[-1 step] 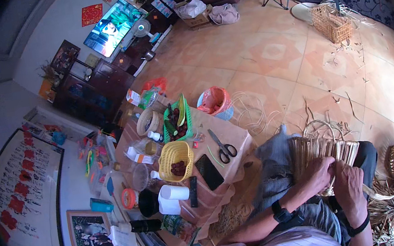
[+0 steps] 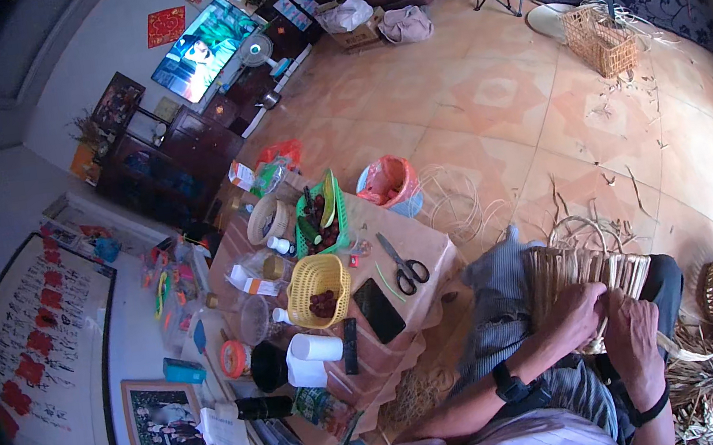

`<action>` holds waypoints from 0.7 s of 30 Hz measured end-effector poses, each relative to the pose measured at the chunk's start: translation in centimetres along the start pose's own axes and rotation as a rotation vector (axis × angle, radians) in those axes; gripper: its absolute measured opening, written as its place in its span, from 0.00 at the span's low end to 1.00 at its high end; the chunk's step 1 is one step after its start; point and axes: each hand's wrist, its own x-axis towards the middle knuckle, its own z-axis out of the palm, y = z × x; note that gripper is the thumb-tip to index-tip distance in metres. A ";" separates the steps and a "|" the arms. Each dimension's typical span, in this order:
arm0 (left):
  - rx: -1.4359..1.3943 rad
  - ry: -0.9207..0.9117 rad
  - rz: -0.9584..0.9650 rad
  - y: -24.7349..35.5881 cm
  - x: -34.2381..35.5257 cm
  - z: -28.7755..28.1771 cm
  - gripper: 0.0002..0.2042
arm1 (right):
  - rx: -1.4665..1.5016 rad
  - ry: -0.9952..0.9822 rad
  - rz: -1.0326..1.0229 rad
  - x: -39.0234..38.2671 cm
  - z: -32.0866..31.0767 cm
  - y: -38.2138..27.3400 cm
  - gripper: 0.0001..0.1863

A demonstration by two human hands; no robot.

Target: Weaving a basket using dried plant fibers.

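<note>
A straw basket rests across a person's lap, which apparently braces it for a two-handed hold: left hand and right hand close on its near side, knuckles hiding the exact pinch. Scissors lie on the table; loose straw crowds the right.

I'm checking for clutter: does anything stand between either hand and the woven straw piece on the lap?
Nothing visible does: the left hand and right hand are both at the woven straw piece, on its near side. The scissors lie apart, to the left.
</note>
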 end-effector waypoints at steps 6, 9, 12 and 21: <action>-0.084 0.007 -0.078 -0.5 0.0 0.6 0.04 | -0.086 -0.074 0.037 -0.3 0.2 -0.1 0.03; -0.074 -0.034 -0.158 -0.6 0.5 0.8 0.07 | -0.083 0.109 -0.066 -0.4 -0.7 -0.6 0.05; 0.291 0.079 0.030 -0.3 0.7 0.6 0.04 | 0.023 -0.083 0.045 -0.8 -2.6 -0.3 0.06; 0.381 0.085 0.025 3.0 -0.2 -0.4 0.08 | 0.140 -0.027 0.266 -1.7 -5.2 2.3 0.15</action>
